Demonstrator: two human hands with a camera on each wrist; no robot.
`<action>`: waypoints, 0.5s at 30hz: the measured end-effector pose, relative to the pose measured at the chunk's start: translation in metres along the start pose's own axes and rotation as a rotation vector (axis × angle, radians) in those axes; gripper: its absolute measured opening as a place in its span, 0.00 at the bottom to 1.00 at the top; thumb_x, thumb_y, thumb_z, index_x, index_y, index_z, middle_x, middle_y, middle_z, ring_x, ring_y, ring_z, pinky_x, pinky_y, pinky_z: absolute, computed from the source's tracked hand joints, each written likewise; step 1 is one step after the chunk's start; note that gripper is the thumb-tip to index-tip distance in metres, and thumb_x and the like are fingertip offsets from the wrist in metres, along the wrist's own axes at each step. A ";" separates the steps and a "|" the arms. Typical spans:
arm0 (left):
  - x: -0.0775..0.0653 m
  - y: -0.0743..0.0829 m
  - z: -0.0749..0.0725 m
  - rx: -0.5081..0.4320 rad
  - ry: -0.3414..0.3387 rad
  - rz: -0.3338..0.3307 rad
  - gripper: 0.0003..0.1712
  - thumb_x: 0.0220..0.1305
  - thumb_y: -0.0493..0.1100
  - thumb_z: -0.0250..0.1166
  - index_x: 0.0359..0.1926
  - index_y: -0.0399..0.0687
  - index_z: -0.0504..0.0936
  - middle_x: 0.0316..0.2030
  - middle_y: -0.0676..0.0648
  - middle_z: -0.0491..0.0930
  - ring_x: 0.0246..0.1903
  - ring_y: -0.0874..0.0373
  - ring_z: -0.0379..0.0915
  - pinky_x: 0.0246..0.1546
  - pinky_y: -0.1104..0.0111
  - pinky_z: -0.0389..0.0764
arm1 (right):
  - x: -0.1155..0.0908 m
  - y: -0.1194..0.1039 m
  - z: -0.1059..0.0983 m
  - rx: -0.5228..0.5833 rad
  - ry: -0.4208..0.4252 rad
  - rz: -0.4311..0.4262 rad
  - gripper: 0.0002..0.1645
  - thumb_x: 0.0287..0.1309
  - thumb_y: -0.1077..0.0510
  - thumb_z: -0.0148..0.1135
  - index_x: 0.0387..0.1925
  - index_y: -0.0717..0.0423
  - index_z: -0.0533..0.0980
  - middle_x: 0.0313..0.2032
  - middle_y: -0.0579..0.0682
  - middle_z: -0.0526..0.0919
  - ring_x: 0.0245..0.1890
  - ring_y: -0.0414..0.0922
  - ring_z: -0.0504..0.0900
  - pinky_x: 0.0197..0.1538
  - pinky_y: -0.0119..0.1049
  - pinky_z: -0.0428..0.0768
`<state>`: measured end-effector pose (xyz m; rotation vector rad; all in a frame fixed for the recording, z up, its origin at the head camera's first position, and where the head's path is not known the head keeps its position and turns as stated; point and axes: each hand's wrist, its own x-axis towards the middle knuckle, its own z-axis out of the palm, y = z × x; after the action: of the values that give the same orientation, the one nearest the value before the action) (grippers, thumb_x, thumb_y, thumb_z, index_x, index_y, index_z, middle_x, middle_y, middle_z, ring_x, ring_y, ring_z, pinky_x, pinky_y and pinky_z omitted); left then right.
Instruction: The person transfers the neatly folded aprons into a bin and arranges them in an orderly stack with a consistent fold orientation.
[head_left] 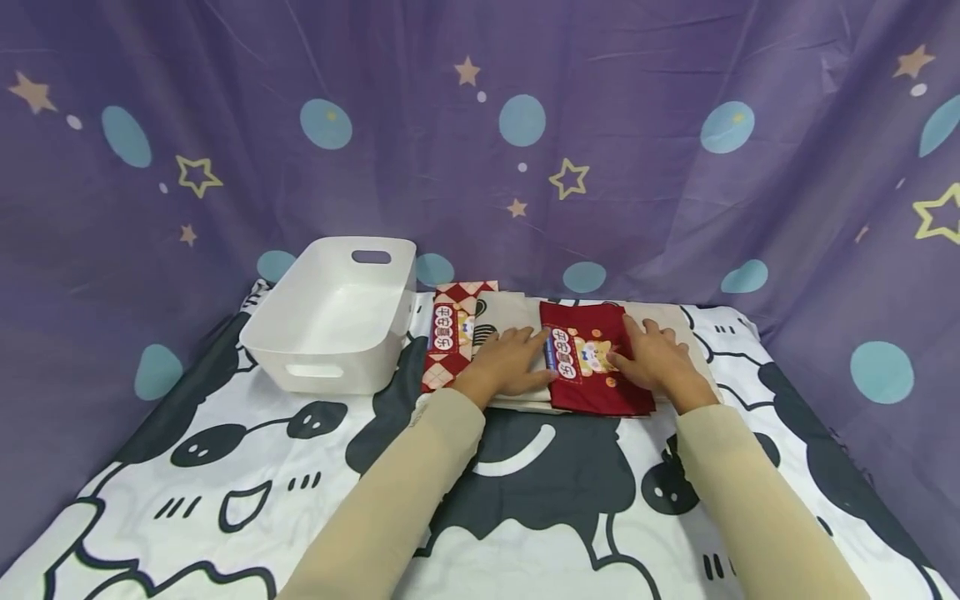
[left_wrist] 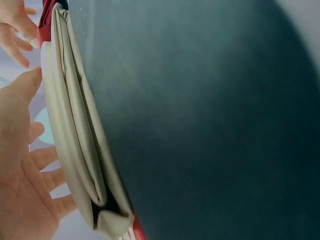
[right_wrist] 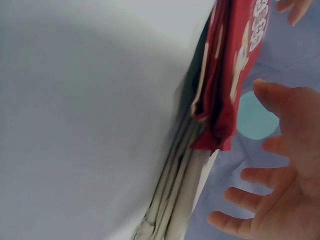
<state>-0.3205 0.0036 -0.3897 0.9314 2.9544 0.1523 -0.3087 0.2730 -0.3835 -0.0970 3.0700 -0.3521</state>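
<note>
A folded red cloth item [head_left: 581, 396] with a cartoon animal print lies on folded beige cloth [head_left: 517, 308], which shows in layers in both wrist views. My left hand [head_left: 510, 362] is over the beige cloth at the red item's left side, fingers spread. At its right side is my right hand [head_left: 660, 358], fingers apart and thumb towards the print. Neither hand grips anything; whether fingertips touch the cloth I cannot tell. Left of the beige cloth, partly under it, lies a red-and-white diamond-patterned folded cloth [head_left: 442, 367] with a similar print.
A white plastic bin [head_left: 315, 371] with handle slots stands left of the folded cloths. Beneath everything spreads a black-and-white cartoon sheet [head_left: 300, 467]. A purple curtain [head_left: 435, 192] with stars and dots hangs behind and along both sides.
</note>
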 end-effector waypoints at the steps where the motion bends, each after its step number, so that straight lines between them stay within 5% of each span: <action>1: 0.002 0.002 0.000 -0.001 -0.003 -0.001 0.47 0.72 0.71 0.52 0.82 0.56 0.53 0.77 0.44 0.59 0.75 0.45 0.55 0.73 0.45 0.57 | 0.000 0.002 0.000 0.000 -0.006 0.007 0.56 0.66 0.38 0.62 0.81 0.58 0.46 0.71 0.75 0.55 0.66 0.75 0.58 0.64 0.77 0.58; 15: 0.021 0.016 0.010 -0.016 -0.007 -0.101 0.45 0.72 0.71 0.51 0.79 0.53 0.59 0.71 0.42 0.64 0.69 0.44 0.60 0.69 0.47 0.62 | 0.007 0.015 0.005 0.004 -0.017 0.000 0.47 0.68 0.44 0.62 0.74 0.70 0.58 0.59 0.74 0.71 0.58 0.69 0.70 0.62 0.68 0.70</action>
<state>-0.3277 0.0293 -0.3984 0.7769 2.9806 0.1687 -0.3162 0.2861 -0.3924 -0.0996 3.0521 -0.3558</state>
